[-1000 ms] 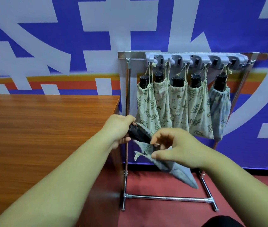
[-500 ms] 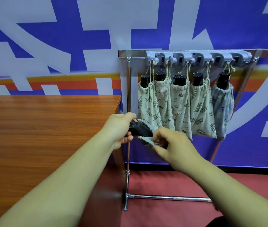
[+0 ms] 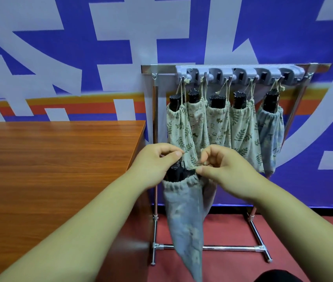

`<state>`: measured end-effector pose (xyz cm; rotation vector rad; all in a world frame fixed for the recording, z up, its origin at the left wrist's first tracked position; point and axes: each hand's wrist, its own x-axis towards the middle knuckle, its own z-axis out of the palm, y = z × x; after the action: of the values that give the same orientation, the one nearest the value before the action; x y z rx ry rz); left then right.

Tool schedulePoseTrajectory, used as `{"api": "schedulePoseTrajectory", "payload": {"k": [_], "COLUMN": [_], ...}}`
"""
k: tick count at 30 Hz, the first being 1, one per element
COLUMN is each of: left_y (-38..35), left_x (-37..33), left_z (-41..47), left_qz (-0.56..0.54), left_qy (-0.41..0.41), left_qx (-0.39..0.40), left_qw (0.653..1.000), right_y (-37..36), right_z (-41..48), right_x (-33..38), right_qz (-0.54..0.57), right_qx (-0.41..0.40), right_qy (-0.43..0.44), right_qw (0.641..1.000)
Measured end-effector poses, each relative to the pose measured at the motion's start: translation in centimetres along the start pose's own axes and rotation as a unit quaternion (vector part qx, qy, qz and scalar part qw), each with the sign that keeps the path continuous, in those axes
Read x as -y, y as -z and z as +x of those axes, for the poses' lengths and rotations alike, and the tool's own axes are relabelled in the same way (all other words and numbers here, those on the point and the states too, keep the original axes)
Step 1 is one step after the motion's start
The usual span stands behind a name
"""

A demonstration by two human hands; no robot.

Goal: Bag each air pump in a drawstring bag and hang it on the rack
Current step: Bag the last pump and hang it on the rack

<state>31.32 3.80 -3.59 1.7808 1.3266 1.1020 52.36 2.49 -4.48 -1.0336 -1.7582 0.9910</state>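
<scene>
- The air pump [image 3: 176, 173] sits directly under the grip. Only its black top shows, poking out of the gathered mouth just below the left thumb and between the two hands.
- Its long axis runs nearly straight down from the grip with a slight tilt, so all the weight hangs beneath the fingers.
- The drawstring bag [image 3: 184, 216], grey-blue, drops away below both hands, narrowing towards its lower end. Its puckered rim lies right at the fingertips.
- The left hand [image 3: 157, 162] has its fingers curled, thumb pressed to forefinger, pinching at the bag's mouth just above the pump's top. I cannot tell whether cord or cloth lies in that pinch.
- The right hand [image 3: 224, 169] is likewise curled, its thumb and fingers nipping the rim on the far side of the mouth, touching the cloth.
- The rack [image 3: 241, 72] stands above and beyond the grip, off to its right. The lift to come probably goes up, forward and rightward, and the right hand is the nearer one to the hooks.
- Five hung bags [image 3: 243, 135] fill the row, the leftmost one hanging just behind the hands. I cannot make out which hook is free.
- The table [image 3: 49, 159] lies to the left of the grip, near the left wrist.
</scene>
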Motion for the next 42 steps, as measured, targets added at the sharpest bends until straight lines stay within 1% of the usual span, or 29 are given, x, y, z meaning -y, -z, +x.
{"api": "schedulePoseTrajectory", "payload": {"k": [2, 6, 8, 11, 15, 19, 22, 23, 26, 28, 31, 33, 37, 40, 42], "left_y": [0.2, -0.1, -0.2, -0.2, -0.5, -0.4, 0.0, 0.0, 0.1, -0.1, -0.5, -0.8, -0.6, -0.7, -0.8], "left_x": [-0.2, -1.0, -0.9, -1.0, -1.1, -1.4, -1.4, -1.3, -1.3, -1.8, -2.0, -1.9, -1.6, -1.6, -1.7], "left_z": [-0.2, -0.9, -1.0, -1.1, -1.2, -1.2, -1.0, -0.9, -1.0, -1.2, -1.2, -1.1, -1.0, -1.1, -1.2], "left_qz": [0.014, 0.009, 0.032, 0.069, 0.098, 0.144, 0.185, 0.183, 0.120, 0.094, 0.098, 0.100, 0.041, -0.023, -0.042], "left_qy": [-0.040, -0.134, -0.160, -0.134, -0.106, -0.116, -0.129, -0.133, -0.125, -0.106, -0.106, -0.097, -0.072, -0.056, -0.054], "left_qx": [0.011, 0.030, 0.043, 0.047, 0.047, 0.066, 0.065, 0.062, 0.041, 0.057, 0.090, 0.095, 0.108, 0.118, 0.117], "left_qw": [0.999, 0.990, 0.986, 0.988, 0.988, 0.980, 0.972, 0.972, 0.984, 0.988, 0.985, 0.986, 0.991, 0.991, 0.991], "right_y": [0.5, 1.3, 1.6, 1.8, 1.6, 1.4, 1.1, 1.0, 0.9, 1.1, 0.9, 1.0, 1.3, 1.4, 1.6], "right_z": [-0.1, 0.0, 0.0, 0.1, 0.1, 0.4, 0.8, 0.9, 0.9, 1.0, 1.0, 1.0, 1.1, 1.0, 0.9], "right_x": [0.7, 2.4, 3.0, 3.7, 4.4, 5.0, 4.7, 4.7, 4.8, 5.0, 5.2, 5.0, 5.1, 5.0, 5.0], "right_qz": [-0.001, -0.014, -0.011, 0.008, 0.038, 0.062, 0.091, 0.079, 0.021, -0.002, -0.048, -0.071, -0.070, -0.041, -0.032], "right_qx": [-0.013, -0.022, -0.029, -0.041, -0.028, -0.019, -0.022, -0.028, -0.019, 0.005, 0.047, 0.050, 0.051, 0.023, 0.005], "right_qy": [0.002, 0.018, 0.023, 0.025, 0.009, 0.008, 0.003, 0.001, 0.004, 0.015, 0.034, 0.040, 0.047, 0.046, 0.047], "right_qw": [1.000, 1.000, 0.999, 0.999, 0.999, 0.998, 0.996, 0.996, 1.000, 1.000, 0.997, 0.995, 0.995, 0.998, 0.998]}}
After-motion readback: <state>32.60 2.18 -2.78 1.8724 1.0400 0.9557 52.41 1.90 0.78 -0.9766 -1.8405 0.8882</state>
